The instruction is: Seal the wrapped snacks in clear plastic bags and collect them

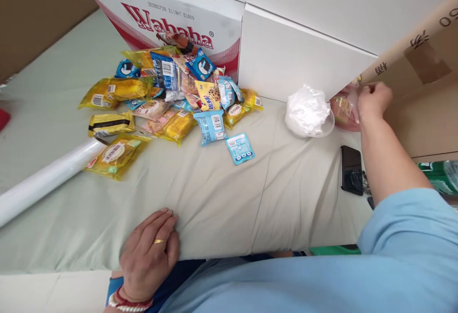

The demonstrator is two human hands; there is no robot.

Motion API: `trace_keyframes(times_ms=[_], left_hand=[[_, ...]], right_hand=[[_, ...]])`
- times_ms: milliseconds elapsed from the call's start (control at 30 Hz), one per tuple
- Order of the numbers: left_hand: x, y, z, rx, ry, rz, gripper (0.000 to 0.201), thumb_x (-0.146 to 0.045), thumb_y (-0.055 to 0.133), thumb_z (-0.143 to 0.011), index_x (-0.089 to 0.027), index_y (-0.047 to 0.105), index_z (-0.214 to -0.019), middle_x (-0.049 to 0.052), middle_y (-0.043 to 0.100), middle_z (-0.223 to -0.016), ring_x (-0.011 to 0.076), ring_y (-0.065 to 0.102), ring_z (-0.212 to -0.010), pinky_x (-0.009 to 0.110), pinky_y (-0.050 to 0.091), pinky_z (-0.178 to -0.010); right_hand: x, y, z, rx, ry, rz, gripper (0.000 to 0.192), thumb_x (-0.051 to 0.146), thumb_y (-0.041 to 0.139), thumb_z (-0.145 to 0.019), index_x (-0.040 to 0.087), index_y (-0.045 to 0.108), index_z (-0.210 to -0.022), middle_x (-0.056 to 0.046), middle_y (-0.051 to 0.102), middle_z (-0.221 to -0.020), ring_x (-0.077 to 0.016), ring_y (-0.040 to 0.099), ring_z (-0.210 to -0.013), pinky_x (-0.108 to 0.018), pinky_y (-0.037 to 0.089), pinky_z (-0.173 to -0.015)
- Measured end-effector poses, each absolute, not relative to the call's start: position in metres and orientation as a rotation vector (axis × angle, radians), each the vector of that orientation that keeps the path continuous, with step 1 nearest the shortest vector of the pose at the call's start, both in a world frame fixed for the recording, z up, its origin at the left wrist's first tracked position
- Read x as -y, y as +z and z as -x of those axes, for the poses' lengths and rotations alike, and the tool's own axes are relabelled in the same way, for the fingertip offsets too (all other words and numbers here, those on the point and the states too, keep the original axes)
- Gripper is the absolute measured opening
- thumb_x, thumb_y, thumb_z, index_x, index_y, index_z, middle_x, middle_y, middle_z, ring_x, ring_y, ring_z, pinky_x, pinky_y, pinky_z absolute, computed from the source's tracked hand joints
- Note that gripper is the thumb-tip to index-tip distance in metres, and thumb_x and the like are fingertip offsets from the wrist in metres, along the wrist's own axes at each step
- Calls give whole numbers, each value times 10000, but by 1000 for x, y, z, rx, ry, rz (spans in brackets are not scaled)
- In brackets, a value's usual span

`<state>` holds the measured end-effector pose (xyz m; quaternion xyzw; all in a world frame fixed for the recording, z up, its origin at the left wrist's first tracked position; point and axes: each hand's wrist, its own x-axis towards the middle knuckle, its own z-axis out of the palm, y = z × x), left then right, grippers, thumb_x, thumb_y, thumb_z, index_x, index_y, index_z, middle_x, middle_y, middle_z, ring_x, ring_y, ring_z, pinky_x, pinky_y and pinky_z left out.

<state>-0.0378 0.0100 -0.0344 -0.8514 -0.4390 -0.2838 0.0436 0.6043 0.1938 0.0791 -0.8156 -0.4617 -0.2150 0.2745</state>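
Note:
My left hand [149,252] lies flat on the green-grey cloth [214,189] near its front edge, fingers stretched out and holding nothing. My right hand [374,100] is at the far right, its fingers curled in at the edge of a see-through pinkish-red container [346,108] with packets in it. What the fingertips grip is hidden. Just left of that stands a clear round bowl [331,123] with crumpled white plastic film [308,111] in it. A heap of packaged snacks [168,88] lies further left, with a flat light-blue packet [240,149] in front.
Behind the snacks stands a Wahaha carton [179,22], with a white box [300,50] beside it. A brown cardboard box [422,79] borders the right. A black phone [351,170] and keys [366,184] lie under my right forearm. A long plastic-film roll [50,179] crosses the left.

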Motion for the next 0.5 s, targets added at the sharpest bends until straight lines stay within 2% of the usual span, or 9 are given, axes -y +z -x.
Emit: trace_keyframes(times_ms=[67, 167, 267, 333, 400, 500], left_hand=[[-10, -36, 37, 1343, -884, 2590, 381, -49, 641, -817, -200, 668, -1166, 138, 757, -1097, 326, 745, -1044, 470, 606, -898], [-9, -38, 37, 1357, -914, 2574, 381, -62, 626, -820, -220, 671, -1164, 115, 762, -1109, 307, 745, -1062, 454, 608, -917], [-9, -40, 37, 1380, -932, 2574, 368, -71, 611, -820, -227, 680, -1146, 100, 768, -1112, 293, 741, -1087, 444, 605, -943], [-8, -41, 37, 1398, -932, 2572, 350, -76, 598, -825, -220, 688, -1131, 104, 769, -1111, 293, 734, -1104, 446, 599, -957], [-7, -42, 36, 1419, -926, 2580, 335, -81, 586, -835, -216, 695, -1121, 108, 769, -1118, 291, 725, -1120, 450, 591, -973], [-5, -43, 36, 1458, -922, 2591, 313, -91, 574, -852, -216, 704, -1108, 105, 766, -1132, 287, 711, -1141, 446, 579, -993]], right_hand=[[-175, 96, -573, 1186, -527, 2099, 253, 110, 462, -943, 89, 707, -999, -200, 718, -942, -212, 633, -846, -355, 451, -804], [-145, 108, -513, 1534, -418, 1845, 261, 254, 481, -1013, 156, 713, -1081, -150, 697, -1077, -209, 640, -961, -344, 481, -878], [-128, 103, -469, 1854, -309, 1859, 242, 365, 657, -922, 219, 717, -1106, -109, 648, -1174, -249, 610, -1045, -380, 501, -896], [-125, 98, -458, 1890, -294, 1930, 190, 336, 691, -876, 229, 725, -1030, -99, 644, -1126, -280, 582, -1091, -416, 492, -935], [-122, 100, -457, 1797, -311, 1934, 110, 289, 653, -885, 219, 718, -938, -95, 636, -1040, -270, 584, -1029, -421, 487, -935], [-109, 114, -461, 1583, -333, 1839, 124, 278, 609, -912, 198, 698, -946, -87, 626, -1006, -196, 571, -803, -376, 504, -827]])
